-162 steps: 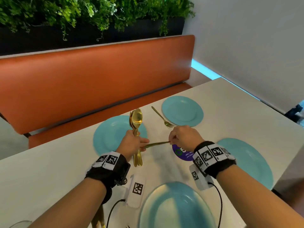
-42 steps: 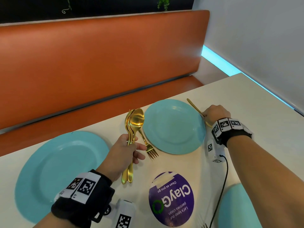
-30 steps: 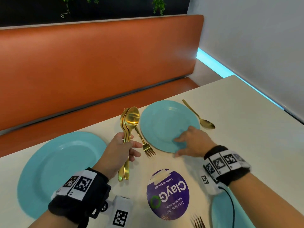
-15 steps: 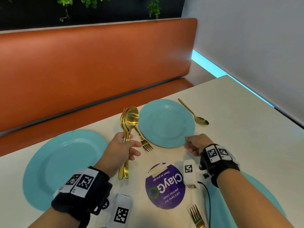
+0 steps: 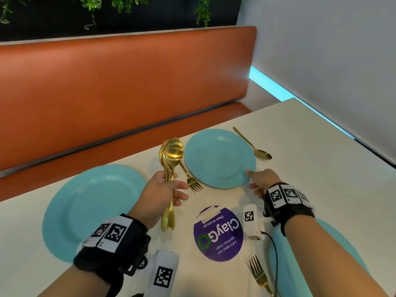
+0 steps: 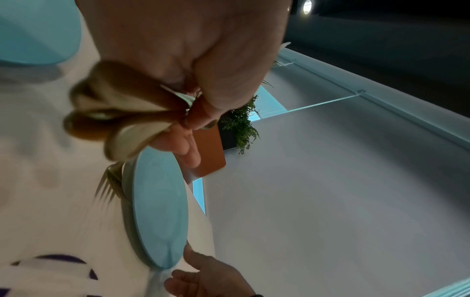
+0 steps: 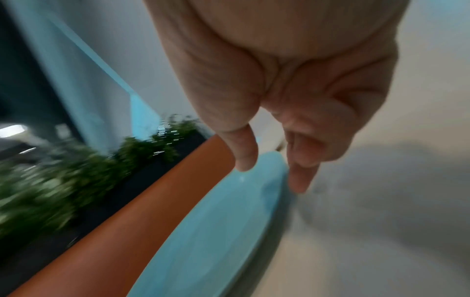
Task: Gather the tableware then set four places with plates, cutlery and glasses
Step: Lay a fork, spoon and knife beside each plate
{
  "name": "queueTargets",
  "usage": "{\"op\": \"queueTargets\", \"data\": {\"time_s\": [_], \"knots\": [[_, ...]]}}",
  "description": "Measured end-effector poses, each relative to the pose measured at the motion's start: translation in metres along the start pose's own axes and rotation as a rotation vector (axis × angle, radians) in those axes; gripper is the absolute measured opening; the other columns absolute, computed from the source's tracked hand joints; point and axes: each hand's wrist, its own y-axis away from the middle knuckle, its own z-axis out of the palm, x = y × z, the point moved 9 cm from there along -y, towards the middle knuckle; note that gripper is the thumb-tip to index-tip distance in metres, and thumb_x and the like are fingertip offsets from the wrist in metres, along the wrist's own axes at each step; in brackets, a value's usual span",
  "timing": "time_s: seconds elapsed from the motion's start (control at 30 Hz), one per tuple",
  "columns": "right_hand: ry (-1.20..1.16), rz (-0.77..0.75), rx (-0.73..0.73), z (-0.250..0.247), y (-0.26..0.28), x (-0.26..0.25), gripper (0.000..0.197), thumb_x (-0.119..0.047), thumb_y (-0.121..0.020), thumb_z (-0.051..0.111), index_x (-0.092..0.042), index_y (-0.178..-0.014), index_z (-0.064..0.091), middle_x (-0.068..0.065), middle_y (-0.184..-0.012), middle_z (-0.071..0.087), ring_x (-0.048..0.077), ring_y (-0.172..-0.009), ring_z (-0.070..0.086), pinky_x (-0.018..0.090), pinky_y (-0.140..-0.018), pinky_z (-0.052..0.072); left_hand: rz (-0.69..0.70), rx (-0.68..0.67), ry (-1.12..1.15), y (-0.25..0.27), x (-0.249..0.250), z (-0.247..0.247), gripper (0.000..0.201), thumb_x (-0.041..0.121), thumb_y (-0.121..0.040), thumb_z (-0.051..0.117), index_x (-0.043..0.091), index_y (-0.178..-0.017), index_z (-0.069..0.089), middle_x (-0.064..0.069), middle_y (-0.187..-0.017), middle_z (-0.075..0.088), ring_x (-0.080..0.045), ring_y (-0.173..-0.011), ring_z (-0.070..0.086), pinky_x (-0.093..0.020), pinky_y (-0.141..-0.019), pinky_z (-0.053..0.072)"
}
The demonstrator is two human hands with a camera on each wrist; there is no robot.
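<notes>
My left hand [image 5: 171,189] grips a bunch of gold spoons [image 5: 172,155] upright above the white table [image 5: 321,168], between two teal plates. In the left wrist view the left hand [image 6: 188,120] is curled round the spoon handles [image 6: 114,112]. My right hand [image 5: 250,179] is empty, with its fingertips [image 5: 247,172] touching the near right rim of the far plate [image 5: 218,157]. In the right wrist view its fingers [image 7: 300,176] hang loosely at the plate's edge [image 7: 229,221]. A gold fork [image 5: 190,179] lies left of this plate, a gold spoon [image 5: 254,145] right of it.
A second teal plate [image 5: 90,209] lies at the left, a third [image 5: 334,254] partly under my right forearm. Another gold fork [image 5: 259,275] lies near the bottom edge. A round purple sticker [image 5: 218,234] marks the table's middle. An orange bench [image 5: 120,86] runs behind, a grey wall [image 5: 332,61] to the right.
My right hand laid a spoon right of the far plate, pulled back to that plate's near rim, then slid a little right along it. The left hand keeps hold of the spoons.
</notes>
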Motion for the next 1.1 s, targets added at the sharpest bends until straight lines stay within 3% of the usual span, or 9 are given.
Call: {"op": "queueTargets", "data": {"time_s": [0.13, 0.23, 0.33, 0.43, 0.6, 0.73, 0.8, 0.93, 1.1], "knots": [[0.101, -0.208, -0.016, 0.003, 0.061, -0.027, 0.033, -0.041, -0.090, 0.056, -0.009, -0.094, 0.055, 0.008, -0.091, 0.064, 0.015, -0.058, 0.048, 0.024, -0.051, 0.039, -0.020, -0.042, 0.108, 0.013, -0.002, 0.004, 0.015, 0.010, -0.100, 0.038, 0.011, -0.109, 0.050, -0.009, -0.088, 0.065, -0.018, -0.067, 0.060, -0.026, -0.059, 0.050], [0.000, -0.403, -0.232, 0.038, 0.126, -0.041, 0.022, -0.039, -0.090, 0.057, -0.018, -0.089, 0.060, 0.000, -0.088, 0.064, 0.012, -0.062, 0.050, 0.021, -0.050, 0.040, -0.008, -0.111, 0.142, 0.029, -0.004, 0.013, 0.014, 0.006, -0.099, 0.041, 0.013, -0.102, 0.052, -0.009, -0.084, 0.066, -0.018, -0.067, 0.062, -0.024, -0.057, 0.051], [-0.076, -0.470, -0.323, 0.062, 0.179, -0.034, 0.018, -0.035, -0.090, 0.059, -0.018, -0.088, 0.064, -0.002, -0.080, 0.064, 0.010, -0.056, 0.050, 0.019, -0.046, 0.040, 0.003, -0.213, 0.150, 0.051, -0.009, 0.026, 0.011, 0.006, -0.098, 0.042, 0.010, -0.104, 0.050, -0.011, -0.082, 0.067, -0.016, -0.062, 0.065, -0.021, -0.052, 0.054], [-0.157, -0.448, -0.311, 0.070, 0.209, -0.013, 0.015, -0.032, -0.091, 0.058, -0.019, -0.087, 0.064, -0.002, -0.072, 0.061, 0.008, -0.057, 0.050, 0.018, -0.046, 0.040, 0.008, -0.291, 0.106, 0.075, -0.019, 0.032, 0.017, 0.010, -0.098, 0.044, 0.008, -0.115, 0.047, -0.011, -0.079, 0.067, -0.016, -0.058, 0.067, -0.025, -0.058, 0.058], [-0.376, -0.288, -0.331, 0.074, 0.239, 0.027, 0.012, -0.023, -0.091, 0.060, -0.017, -0.085, 0.067, -0.003, -0.066, 0.061, 0.008, -0.051, 0.049, 0.018, -0.046, 0.037, 0.029, -0.441, -0.010, 0.123, -0.034, 0.038, 0.017, 0.010, -0.101, 0.038, 0.009, -0.117, 0.045, -0.015, -0.094, 0.068, -0.020, -0.071, 0.070, -0.030, -0.069, 0.059], [-0.395, -0.257, -0.245, 0.062, 0.264, 0.054, 0.015, -0.019, -0.089, 0.059, -0.019, -0.075, 0.064, -0.004, -0.069, 0.061, 0.009, -0.062, 0.050, 0.023, -0.059, 0.036, 0.063, -0.529, -0.051, 0.154, -0.043, 0.046, 0.022, 0.004, -0.099, 0.039, 0.002, -0.112, 0.056, -0.018, -0.094, 0.071, -0.028, -0.083, 0.068, -0.033, -0.077, 0.057], [-0.418, -0.266, -0.155, 0.043, 0.269, 0.067, 0.018, -0.019, -0.091, 0.056, -0.016, -0.075, 0.063, -0.002, -0.073, 0.060, 0.010, -0.067, 0.047, 0.025, -0.063, 0.036, 0.057, -0.537, -0.042, 0.160, -0.050, 0.051, 0.022, 0.000, -0.096, 0.043, -0.004, -0.112, 0.057, -0.013, -0.083, 0.072, -0.022, -0.074, 0.068, -0.029, -0.069, 0.058], [-0.577, -0.212, -0.057, -0.007, 0.245, 0.101, 0.016, -0.015, -0.093, 0.055, -0.012, -0.079, 0.062, 0.002, -0.074, 0.060, 0.012, -0.064, 0.047, 0.024, -0.058, 0.038, 0.010, -0.449, -0.004, 0.156, -0.056, 0.059, 0.032, 0.001, -0.092, 0.053, -0.004, -0.123, 0.047, -0.021, -0.097, 0.069, -0.017, -0.065, 0.071, -0.024, -0.056, 0.058], [-0.600, -0.084, 0.037, -0.079, 0.182, 0.146, 0.020, -0.012, -0.091, 0.055, -0.011, -0.072, 0.057, 0.002, -0.067, 0.055, 0.012, -0.052, 0.044, 0.019, -0.043, 0.036, 0.042, -0.393, -0.050, 0.148, -0.041, 0.088, 0.012, 0.007, -0.100, 0.039, 0.010, -0.096, 0.050, -0.009, -0.082, 0.061, -0.013, -0.056, 0.055, -0.018, -0.048, 0.044]]}}
